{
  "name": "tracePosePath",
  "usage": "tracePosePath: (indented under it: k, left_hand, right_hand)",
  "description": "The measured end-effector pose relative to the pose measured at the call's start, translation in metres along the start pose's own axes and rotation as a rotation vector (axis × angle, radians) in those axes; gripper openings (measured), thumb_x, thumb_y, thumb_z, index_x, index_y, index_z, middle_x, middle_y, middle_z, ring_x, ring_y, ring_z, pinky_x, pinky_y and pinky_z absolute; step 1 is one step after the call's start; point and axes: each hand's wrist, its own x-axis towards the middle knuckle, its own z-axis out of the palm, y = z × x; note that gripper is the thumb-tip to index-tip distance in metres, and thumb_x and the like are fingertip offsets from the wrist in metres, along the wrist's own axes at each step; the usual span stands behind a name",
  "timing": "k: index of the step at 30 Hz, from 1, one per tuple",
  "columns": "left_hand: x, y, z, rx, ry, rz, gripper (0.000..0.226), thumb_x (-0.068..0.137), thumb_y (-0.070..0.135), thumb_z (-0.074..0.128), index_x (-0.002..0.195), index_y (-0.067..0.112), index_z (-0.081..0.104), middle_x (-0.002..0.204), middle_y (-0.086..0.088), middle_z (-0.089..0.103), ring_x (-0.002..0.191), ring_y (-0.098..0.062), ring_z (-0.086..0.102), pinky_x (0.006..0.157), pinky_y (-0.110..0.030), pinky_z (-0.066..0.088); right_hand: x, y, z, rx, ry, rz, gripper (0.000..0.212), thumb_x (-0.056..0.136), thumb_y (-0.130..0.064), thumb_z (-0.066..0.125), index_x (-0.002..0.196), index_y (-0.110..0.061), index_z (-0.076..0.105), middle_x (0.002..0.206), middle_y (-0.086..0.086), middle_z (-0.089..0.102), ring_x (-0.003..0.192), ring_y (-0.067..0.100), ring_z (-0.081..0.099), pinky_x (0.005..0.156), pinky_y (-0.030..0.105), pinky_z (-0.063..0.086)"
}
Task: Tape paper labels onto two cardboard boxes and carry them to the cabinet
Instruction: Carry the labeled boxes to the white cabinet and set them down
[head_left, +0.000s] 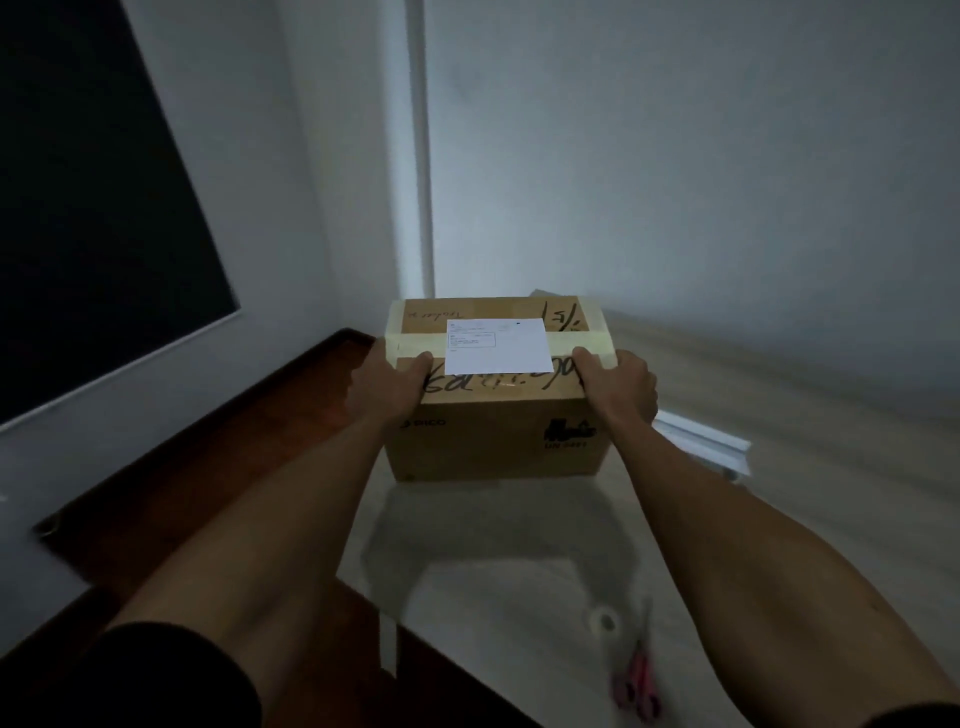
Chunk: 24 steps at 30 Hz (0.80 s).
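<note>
cardboard box (493, 415) | brown, upright, apparently held aloft | paper label (498, 345) taped flat on top

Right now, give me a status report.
Left hand, right hand gripping cardboard box sides. Paper label on top. Tape roll, scissors below.

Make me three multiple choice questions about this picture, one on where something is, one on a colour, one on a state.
1. Where is the paper label?
A. on the box's top
B. on the floor
C. on the wall

2. What colour are the scissors' handles?
A. blue
B. pink
C. green

3. How is the cardboard box held?
A. by one hand
B. by no hand
C. by both hands

Answers: 1 A, it lies across the tape band on top. 2 B, pink handles show, though blurred. 3 C, the left hand and right hand grip opposite sides.
</note>
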Motion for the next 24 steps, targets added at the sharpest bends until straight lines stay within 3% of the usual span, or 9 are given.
tracePosePath:
  k: [3,9,12,15,18,24]
  left_hand:
    - [0.004,-0.051,-0.067,0.022,0.08,-0.068,0.065,0.079,0.072,0.054,0.132,0.034,0.052,0.126,-0.001,0.066,0.107,-0.027,0.061,0.083,-0.039,0.049]
    - [-0.009,-0.156,-0.215,0.093,0.28,-0.21,0.073,0.08,0.074,0.056,0.139,0.032,0.05,0.129,-0.005,0.065,0.112,-0.032,0.062,0.085,-0.042,0.049]
    - [-0.027,-0.205,-0.283,0.086,0.387,-0.27,0.072,0.082,0.071,0.06,0.142,0.032,0.049,0.131,-0.005,0.065,0.114,-0.033,0.062,0.086,-0.04,0.048]
    - [-0.052,-0.254,-0.355,0.101,0.477,-0.329,0.073,0.082,0.072,0.06,0.141,0.03,0.05,0.129,-0.007,0.065,0.113,-0.032,0.062,0.087,-0.04,0.051]
    - [-0.084,-0.298,-0.421,0.127,0.557,-0.366,0.069,0.082,0.073,0.058,0.135,0.028,0.053,0.123,-0.004,0.067,0.108,-0.03,0.064,0.085,-0.041,0.055]
    - [-0.16,-0.36,-0.535,0.222,0.766,-0.549,0.08,0.08,0.077,0.057,0.142,0.028,0.048,0.135,-0.009,0.061,0.12,-0.036,0.057,0.085,-0.04,0.043]
  right_hand:
    - [-0.037,-0.042,0.055,0.02,-0.102,-0.064,0.057,0.078,-0.072,0.06,0.101,-0.02,0.07,0.094,-0.002,0.07,0.082,0.024,0.063,0.062,0.028,0.04]
    - [-0.141,-0.132,0.165,0.004,-0.327,-0.2,0.065,0.081,-0.074,0.054,0.114,-0.02,0.067,0.105,0.003,0.07,0.093,0.027,0.065,0.076,0.036,0.052]
    - [-0.197,-0.175,0.213,0.014,-0.433,-0.299,0.062,0.082,-0.074,0.051,0.112,-0.022,0.069,0.097,-0.001,0.069,0.088,0.023,0.066,0.085,0.042,0.057]
    - [-0.256,-0.214,0.262,0.085,-0.597,-0.367,0.066,0.083,-0.072,0.053,0.119,-0.02,0.069,0.105,-0.001,0.074,0.088,0.02,0.069,0.075,0.039,0.06]
    - [-0.321,-0.251,0.303,0.109,-0.674,-0.43,0.07,0.08,-0.075,0.055,0.119,-0.018,0.069,0.107,0.0,0.073,0.083,0.018,0.064,0.06,0.026,0.048]
    - [-0.462,-0.312,0.356,0.204,-0.861,-0.54,0.069,0.079,-0.076,0.055,0.117,-0.02,0.066,0.107,0.001,0.07,0.088,0.02,0.064,0.071,0.036,0.055]
